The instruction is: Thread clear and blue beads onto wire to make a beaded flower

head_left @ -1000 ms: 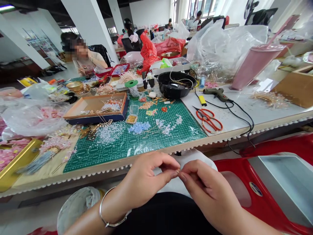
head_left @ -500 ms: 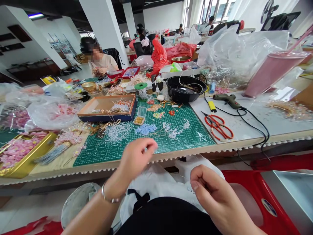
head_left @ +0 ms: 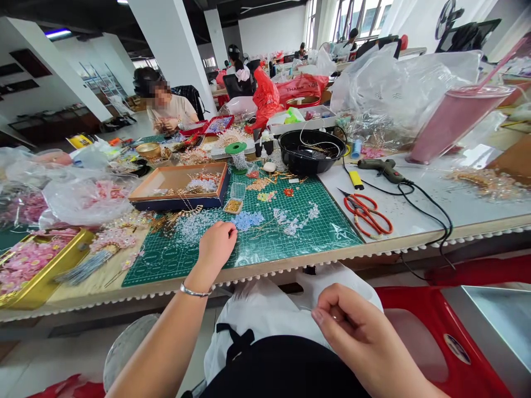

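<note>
The left hand (head_left: 215,249) rests low on the green cutting mat (head_left: 290,232), right beside a pile of pale blue beads (head_left: 248,221) and touching the edge of a bigger pile of clear beads (head_left: 194,226). Its grip is together, fingers curled down, but the tips are hidden behind the hand, so I cannot tell if it is clamped on a bead. A silver bangle (head_left: 194,291) sits on that wrist.

The right hand (head_left: 352,331) is well apart, back over the lap above a white plastic bag (head_left: 265,315). Its grip is also together, thumb against curled fingers; no held item can be seen, a thin wire would be too small to tell.

The mat lies on a long white surface (head_left: 468,210) w/ a small clear box of gold beads (head_left: 233,205) and a tray box (head_left: 178,188) near the hand. Further right are orange-handled scissors (head_left: 365,214), a hot glue gun (head_left: 384,169) and a black bowl (head_left: 311,152) w/ wire inside.

For such tiny beads, my judgement: use only the fingertip pads, approach from the pile's edge, press lightly, bc a heavy hand can spread the loose pile and mix the colours. Keep the wrist low and steady, as it is now.
</note>
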A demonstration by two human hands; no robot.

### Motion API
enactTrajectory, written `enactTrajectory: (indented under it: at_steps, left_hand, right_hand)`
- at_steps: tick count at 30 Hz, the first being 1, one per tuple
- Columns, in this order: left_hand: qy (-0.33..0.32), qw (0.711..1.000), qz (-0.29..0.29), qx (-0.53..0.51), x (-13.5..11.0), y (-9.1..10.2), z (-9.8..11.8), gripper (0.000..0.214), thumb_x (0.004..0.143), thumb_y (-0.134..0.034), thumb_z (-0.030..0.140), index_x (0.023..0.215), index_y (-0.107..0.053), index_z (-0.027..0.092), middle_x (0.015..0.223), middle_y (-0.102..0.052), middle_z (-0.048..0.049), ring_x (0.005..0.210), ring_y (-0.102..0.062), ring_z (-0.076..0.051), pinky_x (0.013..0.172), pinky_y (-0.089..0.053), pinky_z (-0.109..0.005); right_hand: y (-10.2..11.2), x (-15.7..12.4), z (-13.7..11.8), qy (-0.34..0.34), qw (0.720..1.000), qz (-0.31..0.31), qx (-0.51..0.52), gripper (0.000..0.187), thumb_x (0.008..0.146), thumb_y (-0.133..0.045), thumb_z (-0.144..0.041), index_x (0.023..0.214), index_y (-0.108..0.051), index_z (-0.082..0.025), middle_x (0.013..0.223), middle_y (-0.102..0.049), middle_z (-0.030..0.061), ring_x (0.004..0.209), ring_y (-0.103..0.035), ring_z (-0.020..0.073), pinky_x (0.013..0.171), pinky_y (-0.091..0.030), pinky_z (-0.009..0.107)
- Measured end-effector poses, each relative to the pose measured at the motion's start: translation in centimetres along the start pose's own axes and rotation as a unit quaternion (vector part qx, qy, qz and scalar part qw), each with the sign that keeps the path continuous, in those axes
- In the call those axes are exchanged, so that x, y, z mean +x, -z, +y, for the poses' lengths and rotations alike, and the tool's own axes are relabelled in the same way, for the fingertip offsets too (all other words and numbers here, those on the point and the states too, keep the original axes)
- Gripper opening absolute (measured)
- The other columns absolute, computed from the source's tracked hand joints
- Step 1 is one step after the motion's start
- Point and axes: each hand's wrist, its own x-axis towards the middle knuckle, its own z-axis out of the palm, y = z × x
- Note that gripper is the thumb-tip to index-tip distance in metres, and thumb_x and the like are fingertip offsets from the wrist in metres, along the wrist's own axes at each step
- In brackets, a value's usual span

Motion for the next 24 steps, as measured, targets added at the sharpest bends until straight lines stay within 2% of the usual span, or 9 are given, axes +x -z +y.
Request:
enactTrajectory:
  at_steps: [7,13,17,20,22,23,24]
  left_hand:
    - [-0.011,1.0,-0.001,-0.012,0.3,-0.1,-0.4,0.021,0.085,-0.05,0.031,0.094,-0.067,0.025,0.092,-0.065,-0.004,0.077,-0.059,-0.018,0.063,-0.041,-0.025]
    - [-0.011,0.998,0.018,-0.06,0.3,-0.1,0.1,0.019,0.083,-0.053,0.031,0.085,-0.07,0.023,0.087,-0.066,-0.0057,0.079,-0.06,-0.021,0.067,-0.042,-0.028]
    - [0.008,0.99,0.034,-0.138,-0.1,1.3,-0.1,0.018,0.083,-0.054,0.031,0.087,-0.069,0.022,0.089,-0.068,-0.0056,0.08,-0.06,-0.021,0.071,-0.045,-0.029]
    - [0.011,0.974,0.029,-0.226,-1.8,2.9,1.5,0.026,0.087,-0.05,0.037,0.099,-0.066,0.021,0.091,-0.069,-0.0049,0.075,-0.06,-0.017,0.066,-0.047,-0.026]
    - [-0.011,0.948,-0.011,-0.318,-3.7,3.9,3.7,0.026,0.087,-0.051,0.039,0.1,-0.064,0.021,0.084,-0.068,-0.0025,0.064,-0.057,-0.012,0.056,-0.047,-0.022]
    - [-0.02,0.889,-0.072,-0.451,-4.8,4.4,5.0,0.021,0.084,-0.058,0.036,0.096,-0.065,0.02,0.08,-0.066,-0.0025,0.061,-0.055,-0.011,0.053,-0.046,-0.021]
    - [-0.027,0.818,-0.13,-0.559,-5.8,4.8,6.3,0.017,0.081,-0.064,0.032,0.092,-0.067,0.02,0.078,-0.065,-0.002,0.06,-0.054,-0.01,0.052,-0.045,-0.019]
  right_hand:
    - [-0.3,0.4,0.2,0.005,1.0,-0.016,-0.016,0.016,0.086,-0.046,-0.025,0.07,-0.045,-0.023,0.057,-0.033,-0.0062,0.051,-0.032,0.0119,0.047,-0.027,0.024]
    - [-0.1,0.2,0.0,-0.001,0.999,-0.033,-0.015,0.016,0.086,-0.045,-0.024,0.07,-0.044,-0.023,0.056,-0.032,-0.0065,0.051,-0.033,0.0119,0.048,-0.027,0.024]
    - [0.2,0.3,-0.1,0.01,1.0,-0.014,-0.017,0.016,0.085,-0.045,-0.024,0.069,-0.045,-0.022,0.056,-0.032,-0.0068,0.05,-0.032,0.0114,0.046,-0.027,0.023]
    - [0.5,0.4,-0.7,0.038,0.999,0.023,-0.02,0.018,0.085,-0.046,-0.022,0.067,-0.044,-0.022,0.054,-0.032,-0.0072,0.048,-0.032,0.0105,0.043,-0.028,0.022]
    - [0.6,0.4,-1.3,0.086,0.994,0.06,-0.034,0.018,0.084,-0.047,-0.019,0.066,-0.045,-0.022,0.053,-0.035,-0.007,0.046,-0.033,0.0096,0.042,-0.03,0.021]
    - [0.7,0.5,-1.7,0.12,0.989,0.077,-0.047,0.018,0.083,-0.047,-0.017,0.066,-0.045,-0.022,0.053,-0.037,-0.0068,0.045,-0.034,0.0091,0.042,-0.031,0.02]
    - [0.7,0.5,-2.0,0.157,0.981,0.094,-0.062,0.017,0.082,-0.048,-0.015,0.066,-0.046,-0.021,0.053,-0.039,-0.0066,0.045,-0.035,0.0086,0.042,-0.031,0.02]
